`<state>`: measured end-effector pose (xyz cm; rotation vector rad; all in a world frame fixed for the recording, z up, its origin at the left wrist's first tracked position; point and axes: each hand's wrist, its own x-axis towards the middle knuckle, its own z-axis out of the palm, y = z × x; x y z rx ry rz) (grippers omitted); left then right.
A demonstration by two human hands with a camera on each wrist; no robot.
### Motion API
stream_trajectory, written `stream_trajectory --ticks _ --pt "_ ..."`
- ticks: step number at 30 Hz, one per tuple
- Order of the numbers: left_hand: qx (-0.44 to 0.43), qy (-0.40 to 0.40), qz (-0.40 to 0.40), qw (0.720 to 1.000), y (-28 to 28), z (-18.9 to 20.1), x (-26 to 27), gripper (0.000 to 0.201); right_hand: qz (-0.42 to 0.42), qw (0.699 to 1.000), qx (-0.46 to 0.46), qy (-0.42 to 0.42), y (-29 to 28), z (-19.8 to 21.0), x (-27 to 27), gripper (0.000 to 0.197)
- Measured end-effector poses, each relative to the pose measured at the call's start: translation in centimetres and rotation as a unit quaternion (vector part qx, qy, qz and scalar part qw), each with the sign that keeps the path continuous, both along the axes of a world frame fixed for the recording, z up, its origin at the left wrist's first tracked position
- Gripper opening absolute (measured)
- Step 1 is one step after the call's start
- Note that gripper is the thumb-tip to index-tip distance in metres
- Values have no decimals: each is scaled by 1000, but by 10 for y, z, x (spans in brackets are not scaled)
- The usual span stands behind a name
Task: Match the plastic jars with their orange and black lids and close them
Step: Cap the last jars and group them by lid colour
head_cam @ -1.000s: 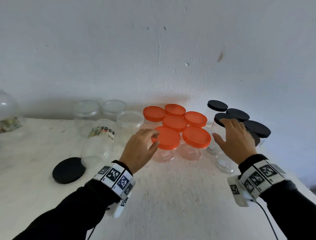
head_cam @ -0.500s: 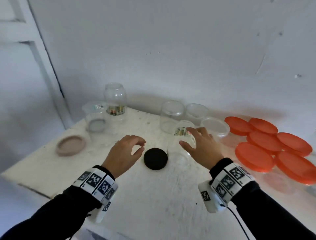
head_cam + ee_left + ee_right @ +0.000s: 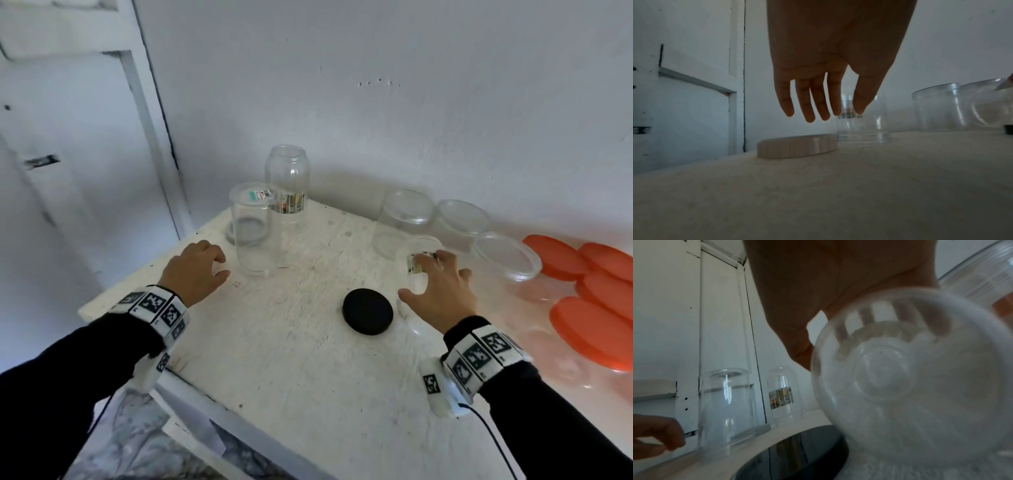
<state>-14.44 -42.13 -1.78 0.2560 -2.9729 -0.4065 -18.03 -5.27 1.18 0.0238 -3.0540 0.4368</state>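
Observation:
My right hand (image 3: 435, 286) grips a clear labelled jar (image 3: 416, 265) that lies tilted on the white table (image 3: 291, 359). In the right wrist view the jar's round bottom (image 3: 900, 386) fills the frame, with my fingers curled round it and the thumb (image 3: 797, 345) at its left. A loose black lid (image 3: 368, 311) lies flat just left of that hand. My left hand (image 3: 205, 263) hovers near the table's left edge, fingers relaxed and holding nothing, directly above a beige lid (image 3: 797, 148) that the head view hides.
Two upturned clear jars (image 3: 253, 233) (image 3: 287, 185) stand just right of my left hand. Three open clear jars (image 3: 406, 219) (image 3: 460, 219) (image 3: 507, 255) stand by the wall. Several orange-lidded jars (image 3: 555, 257) crowd the right. The table's left edge (image 3: 102, 301) drops off beside my left wrist.
Both hands left the orange-lidded and black-lidded jars and went left. The right hand took hold of the labelled jar. The left hand passed the black lid and moved on over the beige lid.

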Motion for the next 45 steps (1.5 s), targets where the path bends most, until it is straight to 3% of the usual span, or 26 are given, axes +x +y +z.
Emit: stream_trajectory --ticks 4,10,16,21,27,34,38,45 --pt "-39 -96 15 995 -11 1 -12 50 9 1000 29 -4 -2 -4 2 77" --pt "-36 -214 26 976 -13 -1 -23 81 8 998 54 -18 -2 2 -2 76" --pt "-29 -210 48 976 -10 7 -20 67 -5 999 53 11 -7 0 -4 78" --pt "-35 -198 16 979 -5 15 -15 64 -37 998 44 10 -8 -5 -7 91" --pt "-3 -173 26 985 -11 12 -7 65 -43 998 28 27 -3 -8 -6 86" --pt "-14 -152 -49 987 13 26 15 67 -26 994 -34 100 2 -14 3 86" --pt "-16 -158 -126 979 38 40 25 66 -13 991 -100 91 6 -15 5 84" --pt "85 -152 -277 945 85 53 24 74 2 971 -222 93 19 -15 17 76"
